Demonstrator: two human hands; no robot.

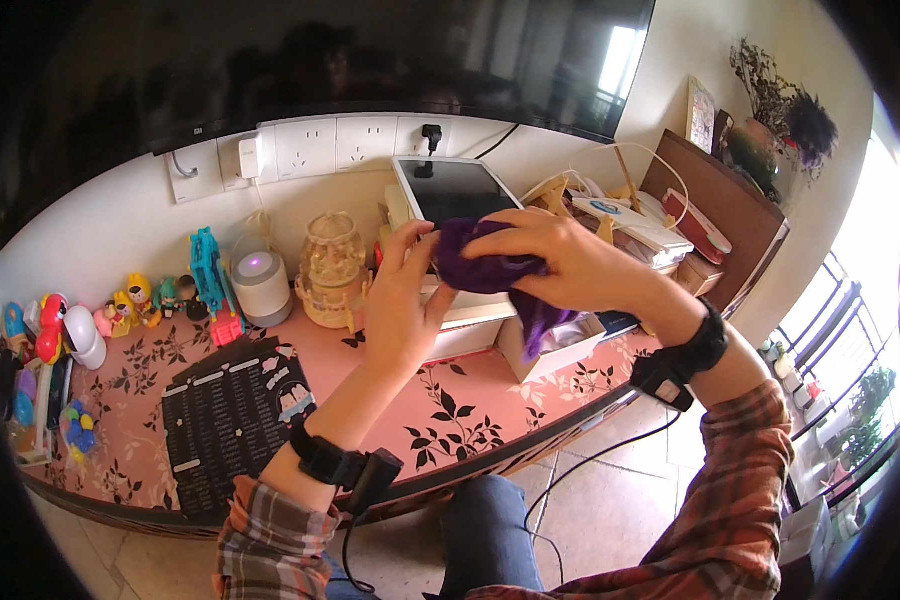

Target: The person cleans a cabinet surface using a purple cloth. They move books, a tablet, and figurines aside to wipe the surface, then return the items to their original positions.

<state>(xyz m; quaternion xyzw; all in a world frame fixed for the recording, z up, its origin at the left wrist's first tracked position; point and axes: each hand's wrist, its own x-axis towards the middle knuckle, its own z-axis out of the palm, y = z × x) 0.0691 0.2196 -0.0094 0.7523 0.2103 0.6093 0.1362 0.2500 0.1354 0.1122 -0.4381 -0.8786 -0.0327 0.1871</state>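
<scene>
A bunched purple cloth [487, 259] is gripped in my right hand [570, 259], and one end of it hangs down over an open white box [551, 349]. My left hand [405, 300] is raised at the cloth's left side, fingers and thumb bent towards it. Whether those fingers pinch the cloth or something behind it cannot be made out. Just beyond both hands, a tablet with a white frame [457, 191] lies tilted on a stack of boxes, dark screen up. Its near edge is hidden by the cloth and hands.
A carousel-like ornament [334, 270], a smart speaker [262, 289] and small toy figures [139, 296] line the back left. A black printed sheet [232, 427] lies on the pink floral tabletop [450, 420]. Cluttered boxes [637, 225] stand right; a television [345, 67] hangs above.
</scene>
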